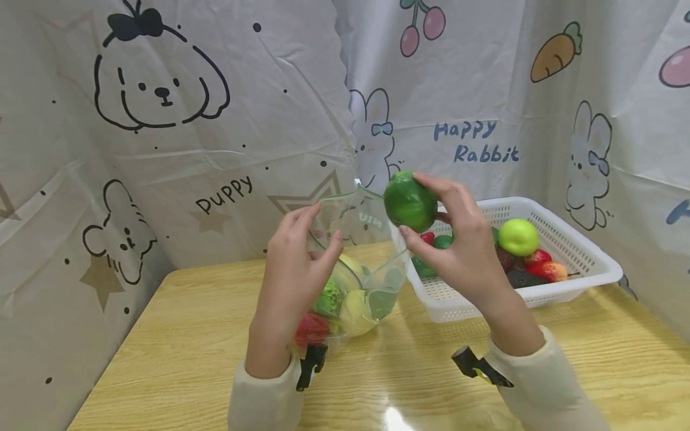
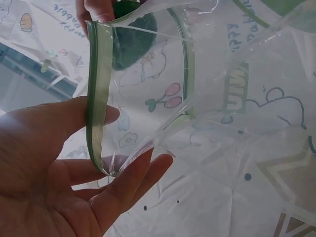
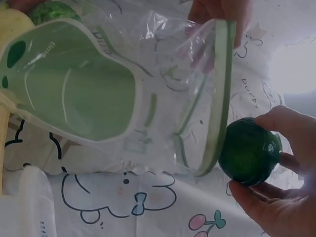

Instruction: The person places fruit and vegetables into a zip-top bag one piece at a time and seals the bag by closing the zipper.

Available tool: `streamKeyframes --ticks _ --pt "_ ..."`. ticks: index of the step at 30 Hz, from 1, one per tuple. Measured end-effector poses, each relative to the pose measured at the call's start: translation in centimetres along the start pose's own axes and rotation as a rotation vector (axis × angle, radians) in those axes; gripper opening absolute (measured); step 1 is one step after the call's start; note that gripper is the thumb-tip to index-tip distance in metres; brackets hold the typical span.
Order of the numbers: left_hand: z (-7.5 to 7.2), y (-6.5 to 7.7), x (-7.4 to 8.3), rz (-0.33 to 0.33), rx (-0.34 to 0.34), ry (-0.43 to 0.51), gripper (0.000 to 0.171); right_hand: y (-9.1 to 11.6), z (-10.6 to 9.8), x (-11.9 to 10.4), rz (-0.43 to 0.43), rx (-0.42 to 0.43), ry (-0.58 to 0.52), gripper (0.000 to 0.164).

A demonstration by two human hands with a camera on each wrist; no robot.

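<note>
On the wooden bench stands a clear zip bag already holding fruit, its mouth tilted up and to the right. The left hand pinches the bag's green-edged rim, keeping it spread. The right hand has its grip curled around a green lime, which is just beside the open mouth, on its right and slightly above it.
</note>
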State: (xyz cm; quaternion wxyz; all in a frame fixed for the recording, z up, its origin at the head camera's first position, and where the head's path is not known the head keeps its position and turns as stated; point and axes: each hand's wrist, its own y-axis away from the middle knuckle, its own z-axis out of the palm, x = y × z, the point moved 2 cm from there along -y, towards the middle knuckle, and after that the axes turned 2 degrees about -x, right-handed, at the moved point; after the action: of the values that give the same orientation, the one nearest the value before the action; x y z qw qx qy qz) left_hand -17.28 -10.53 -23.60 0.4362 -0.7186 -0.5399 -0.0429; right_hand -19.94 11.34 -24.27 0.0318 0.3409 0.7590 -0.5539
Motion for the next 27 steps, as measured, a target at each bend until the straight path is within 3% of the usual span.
streamKeyframes --ticks 6,14,27 --pt "0.0 0.0 0.0 -0.002 -0.004 -0.004 0.054 0.2 1.2 0.1 -0.008 -0.087 -0.005 0.069" --pt "0.0 0.0 0.0 0.000 -0.014 -0.010 0.055 0.5 1.8 0.1 0.007 -0.177 0.068 0.062" --pt "0.1 -0.1 0.1 0.006 -0.012 -0.006 0.055 0.7 2.0 0.1 0.006 -0.227 0.078 0.058"
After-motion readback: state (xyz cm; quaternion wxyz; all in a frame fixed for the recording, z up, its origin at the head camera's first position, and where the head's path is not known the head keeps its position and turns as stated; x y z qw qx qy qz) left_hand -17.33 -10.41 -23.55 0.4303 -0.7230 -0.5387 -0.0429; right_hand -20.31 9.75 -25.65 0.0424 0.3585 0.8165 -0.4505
